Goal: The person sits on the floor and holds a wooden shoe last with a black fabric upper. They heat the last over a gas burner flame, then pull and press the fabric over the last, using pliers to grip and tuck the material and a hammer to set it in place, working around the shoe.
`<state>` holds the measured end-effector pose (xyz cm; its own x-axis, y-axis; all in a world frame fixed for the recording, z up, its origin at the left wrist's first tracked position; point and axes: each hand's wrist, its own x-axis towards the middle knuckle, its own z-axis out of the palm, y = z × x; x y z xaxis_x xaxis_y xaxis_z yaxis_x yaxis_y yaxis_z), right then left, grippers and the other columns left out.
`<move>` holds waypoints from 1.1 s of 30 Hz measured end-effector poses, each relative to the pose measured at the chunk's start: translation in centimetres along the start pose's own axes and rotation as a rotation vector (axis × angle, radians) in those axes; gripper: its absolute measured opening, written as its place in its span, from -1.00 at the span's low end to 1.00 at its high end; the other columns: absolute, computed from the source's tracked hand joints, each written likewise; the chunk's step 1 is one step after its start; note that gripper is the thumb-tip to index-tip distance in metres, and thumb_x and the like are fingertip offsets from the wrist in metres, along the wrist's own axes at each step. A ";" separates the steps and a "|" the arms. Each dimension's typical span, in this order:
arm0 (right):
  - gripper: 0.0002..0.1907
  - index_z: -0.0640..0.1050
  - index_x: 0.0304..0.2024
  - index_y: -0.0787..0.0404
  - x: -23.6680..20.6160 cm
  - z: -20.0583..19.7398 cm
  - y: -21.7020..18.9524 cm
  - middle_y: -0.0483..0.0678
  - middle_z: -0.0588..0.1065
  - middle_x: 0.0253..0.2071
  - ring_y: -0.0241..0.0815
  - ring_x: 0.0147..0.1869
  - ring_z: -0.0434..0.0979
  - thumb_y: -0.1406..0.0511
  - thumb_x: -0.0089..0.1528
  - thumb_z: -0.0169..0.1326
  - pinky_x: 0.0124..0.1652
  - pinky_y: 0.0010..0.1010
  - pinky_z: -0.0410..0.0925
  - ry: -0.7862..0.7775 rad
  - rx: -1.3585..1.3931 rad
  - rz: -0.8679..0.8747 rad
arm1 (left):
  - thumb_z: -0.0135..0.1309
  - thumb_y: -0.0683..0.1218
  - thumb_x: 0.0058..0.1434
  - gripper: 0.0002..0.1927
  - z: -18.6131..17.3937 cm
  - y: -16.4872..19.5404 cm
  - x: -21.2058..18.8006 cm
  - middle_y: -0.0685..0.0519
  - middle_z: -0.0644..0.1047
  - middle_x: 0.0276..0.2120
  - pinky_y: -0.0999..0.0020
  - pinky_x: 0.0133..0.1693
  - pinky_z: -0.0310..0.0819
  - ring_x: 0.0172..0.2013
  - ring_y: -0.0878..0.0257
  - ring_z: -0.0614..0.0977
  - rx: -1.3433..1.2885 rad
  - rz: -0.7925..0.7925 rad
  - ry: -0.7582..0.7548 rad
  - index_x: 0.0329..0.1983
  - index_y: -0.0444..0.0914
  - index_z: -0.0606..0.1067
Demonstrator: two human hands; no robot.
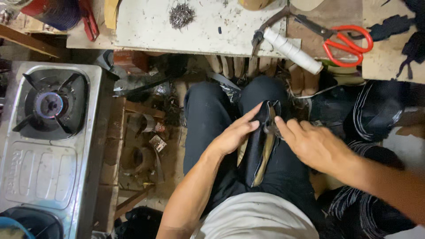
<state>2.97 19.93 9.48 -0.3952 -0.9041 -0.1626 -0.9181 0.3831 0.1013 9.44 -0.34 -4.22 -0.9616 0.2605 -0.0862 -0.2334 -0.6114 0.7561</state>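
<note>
One view only, from the head, looking straight down at close range over the person's lap. The left hand (232, 135) and right hand (316, 146) sit near the middle. The workbench (146, 22) edge runs along the top; a gas stove (48, 132) fills the left side.

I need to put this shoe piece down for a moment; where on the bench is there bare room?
The white board is bare between the nail pile and the pliers. Right of that it is crowded: thread spool, red scissors, black scraps.
</note>
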 end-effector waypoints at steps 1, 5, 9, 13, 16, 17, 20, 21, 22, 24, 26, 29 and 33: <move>-0.33 0.41 0.31 0.39 -0.3 0.9 -0.1 0.00 0.39 -0.36 -0.10 -0.35 0.55 0.37 0.11 0.03 -0.42 -0.32 0.49 0.050 0.050 0.021 | -0.06 -0.09 0.48 -0.26 0.0 -0.2 0.3 -0.16 0.22 0.52 0.34 0.42 0.06 0.45 0.14 0.29 0.148 0.041 0.020 0.65 -0.33 0.00; -0.45 0.42 0.23 0.30 -1.5 3.1 -0.4 0.05 0.47 -0.26 0.01 -0.24 0.60 0.35 0.16 0.04 -0.33 -0.22 0.47 0.107 0.468 0.215 | -0.10 -0.01 0.48 -0.29 1.4 -0.3 0.0 -0.26 0.39 0.33 0.27 0.33 0.17 0.33 0.03 0.42 0.600 0.085 0.117 0.61 -0.28 -0.01; -0.69 0.53 0.05 0.23 -1.2 2.4 1.3 0.03 0.58 -0.23 0.02 -0.16 0.63 0.32 0.26 0.01 -0.14 -0.17 0.49 -0.218 0.937 0.448 | -0.09 0.04 0.36 -0.25 3.6 0.4 -0.7 -0.36 0.56 -0.03 0.18 0.08 0.45 -0.03 -0.15 0.65 0.811 0.015 0.224 0.55 -0.29 0.03; -0.54 0.49 0.15 0.14 -0.3 -0.2 3.5 0.06 0.56 -0.19 0.11 -0.06 0.59 0.33 0.17 0.04 -0.08 -0.08 0.43 -0.405 0.638 0.266 | -0.06 0.02 0.38 -0.27 5.6 0.2 0.0 -0.43 0.51 0.04 0.06 0.09 0.45 0.02 -0.30 0.60 0.947 0.212 0.287 0.53 -0.37 0.06; -0.35 0.34 0.31 0.24 0.0 -1.8 3.5 0.10 0.47 -0.06 0.14 -0.08 0.58 0.41 0.11 0.00 -0.15 -0.03 0.45 -0.414 0.297 0.176 | -0.07 0.02 0.37 -0.25 6.2 -0.5 0.3 -0.44 0.49 0.09 0.05 0.13 0.42 0.07 -0.31 0.56 1.017 0.224 0.301 0.53 -0.38 0.06; -0.33 0.31 0.34 0.24 0.0 -2.2 3.3 0.10 0.45 -0.04 0.12 -0.13 0.60 0.41 0.12 -0.01 -0.19 -0.05 0.47 -0.425 0.250 0.158 | -0.07 0.02 0.35 -0.24 6.0 -0.6 0.3 -0.43 0.49 0.12 0.08 0.16 0.41 0.11 -0.29 0.56 1.018 0.198 0.296 0.54 -0.37 0.05; -0.27 0.25 0.40 0.26 -0.3 -2.4 2.5 0.11 0.41 -0.05 0.08 -0.25 0.62 0.43 0.13 -0.01 -0.30 -0.11 0.51 -0.398 0.117 0.108 | -0.03 0.01 0.37 -0.20 4.3 -0.2 0.0 -0.45 0.36 0.29 0.14 0.30 0.24 0.32 -0.21 0.41 0.890 0.241 0.144 0.55 -0.39 -0.02; -0.25 0.24 0.41 0.28 -0.4 -2.2 2.1 0.11 0.42 -0.09 0.08 -0.28 0.61 0.43 0.12 0.00 -0.33 -0.13 0.52 -0.347 0.077 0.103 | -0.01 0.01 0.39 -0.19 3.6 0.1 0.1 -0.45 0.30 0.37 0.16 0.36 0.17 0.41 -0.18 0.34 0.825 0.278 0.070 0.55 -0.40 -0.05; -0.22 0.24 0.42 0.30 -0.6 -1.9 1.8 0.10 0.43 -0.13 0.08 -0.31 0.61 0.44 0.11 0.01 -0.36 -0.15 0.52 -0.296 0.036 0.098 | -0.07 0.02 0.42 -0.21 3.0 0.4 0.2 -0.40 0.27 0.41 0.20 0.38 0.11 0.44 -0.13 0.29 0.690 0.200 0.040 0.57 -0.38 -0.07; -0.25 0.26 0.41 0.31 -0.9 -1.0 1.2 0.13 0.42 -0.12 0.09 -0.35 0.60 0.43 0.13 0.02 -0.36 -0.15 0.51 -0.211 0.187 0.148 | -0.18 0.05 0.49 -0.25 2.4 0.8 0.4 -0.30 0.20 0.49 0.28 0.42 -0.02 0.49 -0.01 0.20 0.426 0.043 -0.023 0.61 -0.32 -0.11; -0.28 0.30 0.38 0.28 -1.2 -0.2 1.4 0.12 0.42 -0.14 0.11 -0.35 0.60 0.41 0.12 0.05 -0.35 -0.13 0.49 -0.141 0.350 0.203 | -0.14 0.02 0.47 -0.30 3.3 0.5 0.6 -0.35 0.29 0.40 0.22 0.38 0.09 0.43 -0.08 0.31 0.582 0.091 0.108 0.57 -0.34 0.00; -0.37 0.39 0.27 0.22 -1.4 0.5 2.4 0.08 0.44 -0.20 0.15 -0.27 0.59 0.39 0.11 0.11 -0.29 -0.10 0.45 -0.102 0.560 0.223 | -0.12 0.01 0.46 -0.35 5.0 0.2 0.3 -0.40 0.40 0.29 0.17 0.33 0.23 0.33 -0.17 0.43 0.813 0.150 0.254 0.53 -0.34 0.09; -0.33 0.35 0.29 0.21 -1.3 0.1 4.1 0.08 0.44 -0.12 0.17 -0.25 0.58 0.39 0.10 0.08 -0.26 -0.07 0.45 -0.305 0.459 0.206 | -0.10 0.00 0.37 -0.33 7.3 0.1 0.4 -0.40 0.48 0.14 0.10 0.21 0.32 0.16 -0.25 0.51 0.976 0.070 0.337 0.49 -0.32 0.12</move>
<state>-0.32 22.69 10.03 -0.4948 -0.7332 -0.4664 -0.7135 0.6492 -0.2636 10.07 5.14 0.60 -0.9941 -0.0670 -0.0855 -0.1016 0.2945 0.9502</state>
